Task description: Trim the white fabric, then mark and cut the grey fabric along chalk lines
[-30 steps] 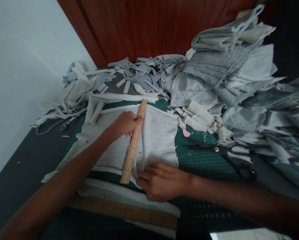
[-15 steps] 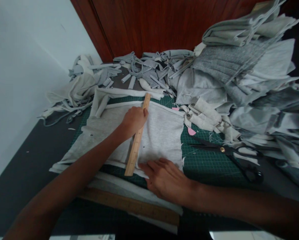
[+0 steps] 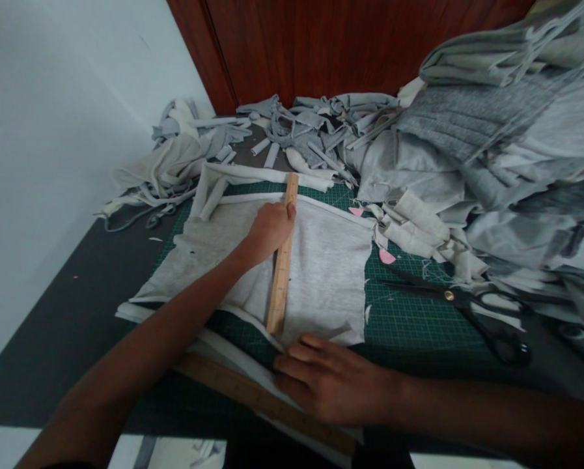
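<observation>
A piece of light grey knit fabric (image 3: 328, 260) lies spread on a green cutting mat (image 3: 413, 326). Across its middle runs a wooden ruler (image 3: 280, 286), its far end reaching past the fabric's top edge. My left hand (image 3: 271, 229) is closed around the ruler's upper half, pressing it onto the cloth. At the near edge of the fabric, my right hand (image 3: 328, 378) has its fingers closed on the cloth, which puckers beside them; the fingertips are partly hidden. A second, wider wooden ruler (image 3: 243, 389) lies on folded fabric strips close to my body, partly under my right hand.
Black scissors (image 3: 450, 296) lie partly spread on the mat at right. Pink scraps (image 3: 386, 256) sit near them. Grey fabric stacks (image 3: 448, 124) rise at back right, and cut scraps (image 3: 296, 127) line the back by a wooden panel (image 3: 321, 52). A white wall (image 3: 67, 130) stands left.
My right hand has drawn back toward my body along with the fabric's near edge, and the cloth lies flatter beside the ruler. My left hand stays on the ruler. The view has shifted slightly.
</observation>
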The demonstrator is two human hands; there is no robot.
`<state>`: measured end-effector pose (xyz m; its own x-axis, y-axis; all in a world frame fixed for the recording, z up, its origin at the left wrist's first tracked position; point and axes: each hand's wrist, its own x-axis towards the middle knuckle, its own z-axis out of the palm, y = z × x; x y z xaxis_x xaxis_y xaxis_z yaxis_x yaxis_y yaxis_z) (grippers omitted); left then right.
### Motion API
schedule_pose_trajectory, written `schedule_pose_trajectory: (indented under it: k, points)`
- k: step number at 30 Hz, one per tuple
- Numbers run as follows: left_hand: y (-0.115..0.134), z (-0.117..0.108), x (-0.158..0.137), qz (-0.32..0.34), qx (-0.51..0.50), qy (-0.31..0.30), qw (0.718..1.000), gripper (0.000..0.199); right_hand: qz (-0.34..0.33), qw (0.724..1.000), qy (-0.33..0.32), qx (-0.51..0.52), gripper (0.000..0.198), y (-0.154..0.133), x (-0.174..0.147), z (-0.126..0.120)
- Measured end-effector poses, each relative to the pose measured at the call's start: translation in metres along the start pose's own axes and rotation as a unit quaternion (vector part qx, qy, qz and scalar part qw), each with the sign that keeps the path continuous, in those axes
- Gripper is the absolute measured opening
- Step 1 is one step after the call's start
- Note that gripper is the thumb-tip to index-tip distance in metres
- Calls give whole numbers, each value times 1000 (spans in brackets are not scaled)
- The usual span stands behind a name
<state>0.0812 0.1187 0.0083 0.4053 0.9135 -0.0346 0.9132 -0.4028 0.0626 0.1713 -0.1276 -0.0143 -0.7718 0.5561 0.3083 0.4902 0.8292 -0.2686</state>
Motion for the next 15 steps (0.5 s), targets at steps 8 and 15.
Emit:
schedule_pose_trajectory:
  k: [8, 15]
  points:
    - [9, -1, -25, -33, -4, 40, 999, 45, -2, 998, -39, 41, 12, 0, -1, -2]
    - [14, -2, -42, 2, 1, 64, 998, 59, 69, 967, -24, 242, 19, 19, 4, -22]
